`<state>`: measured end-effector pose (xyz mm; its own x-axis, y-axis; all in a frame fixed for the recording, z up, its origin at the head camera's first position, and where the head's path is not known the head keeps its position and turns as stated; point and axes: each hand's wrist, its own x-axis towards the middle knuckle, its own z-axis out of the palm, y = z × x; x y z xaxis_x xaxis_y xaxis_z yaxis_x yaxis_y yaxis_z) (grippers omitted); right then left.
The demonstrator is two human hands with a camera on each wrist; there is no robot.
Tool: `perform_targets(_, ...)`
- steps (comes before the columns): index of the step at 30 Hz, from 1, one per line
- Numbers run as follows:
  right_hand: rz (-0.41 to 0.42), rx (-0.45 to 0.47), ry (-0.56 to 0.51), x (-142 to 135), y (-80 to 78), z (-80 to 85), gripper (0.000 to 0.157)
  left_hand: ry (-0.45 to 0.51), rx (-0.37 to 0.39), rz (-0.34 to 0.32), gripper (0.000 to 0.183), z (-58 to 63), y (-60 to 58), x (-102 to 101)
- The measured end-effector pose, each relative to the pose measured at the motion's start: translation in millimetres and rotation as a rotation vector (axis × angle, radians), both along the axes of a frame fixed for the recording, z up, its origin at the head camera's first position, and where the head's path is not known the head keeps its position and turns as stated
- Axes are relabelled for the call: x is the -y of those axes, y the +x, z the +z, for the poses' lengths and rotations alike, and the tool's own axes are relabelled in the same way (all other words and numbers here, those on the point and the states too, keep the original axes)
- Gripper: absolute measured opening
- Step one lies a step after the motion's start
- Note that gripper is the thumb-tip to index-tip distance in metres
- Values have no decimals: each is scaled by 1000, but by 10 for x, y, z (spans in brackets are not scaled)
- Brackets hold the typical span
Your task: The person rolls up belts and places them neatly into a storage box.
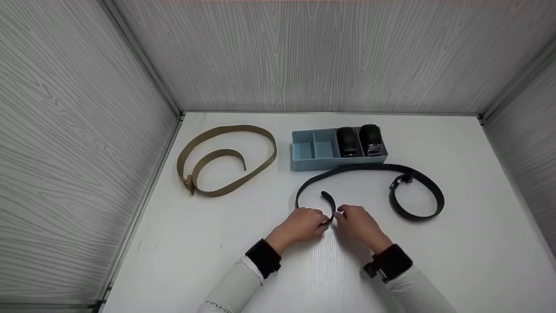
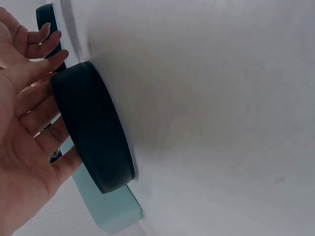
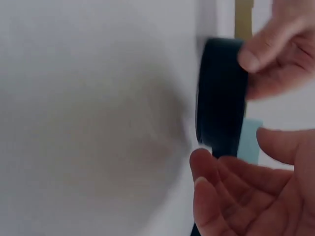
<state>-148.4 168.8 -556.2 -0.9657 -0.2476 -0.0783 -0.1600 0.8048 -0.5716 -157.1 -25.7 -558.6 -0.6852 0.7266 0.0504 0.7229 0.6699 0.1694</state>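
Nearest, the left sleeve [image 1: 236, 284] carries dark lettering, too small and partial to read. Beyond it, the left hand [image 1: 304, 224] pinches the black belt [image 1: 360, 167] near its rounded free end; the right-wrist view shows the thumb on the strap, hidden from the head view. The right hand [image 1: 358, 224] sits close beside, fingers loosely bent; I can't tell whether they touch it. The belt arcs rightward to its buckle [image 1: 402, 179]. Farther off, a tan belt [image 1: 256, 129] lies left of a blue tray [image 1: 339, 164] holding two black coils [image 1: 347, 141].

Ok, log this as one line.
left hand: holds black belt; right hand: beside same belt; blue tray: two black rolls; tan belt: looped
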Motion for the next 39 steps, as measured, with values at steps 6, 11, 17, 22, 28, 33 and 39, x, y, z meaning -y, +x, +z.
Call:
perform_targets(6, -97, 45, 13, 192, -37, -36, 19, 74, -85, 54, 15, 29, -93, 51)
perform_targets(11, -79, 75, -10, 262, -76, -56, 12, 85, -156, 121, 20, 9, -194, 77)
perform_targets(17, -37, 85, -16, 244, -91, -54, 8, 8, -156, 361, 23, -15, -211, 116)
perform_targets(22, -38, 33, 36, 179, -129, -27, 10, 48, 81, 495, 15, -36, -206, 140)
perform_targets(28, 57, 18, -5, 153, -175, -35, 22, 84, 174, 497, 10, -34, -252, 130)
perform_targets(33, 109, -63, -8, 138, -174, -33, 20, 100, 181, 507, 11, -36, -285, 111)
perform_targets(39, 97, -111, 107, 179, -151, -10, 15, 178, 202, 496, 11, -81, -285, 102)
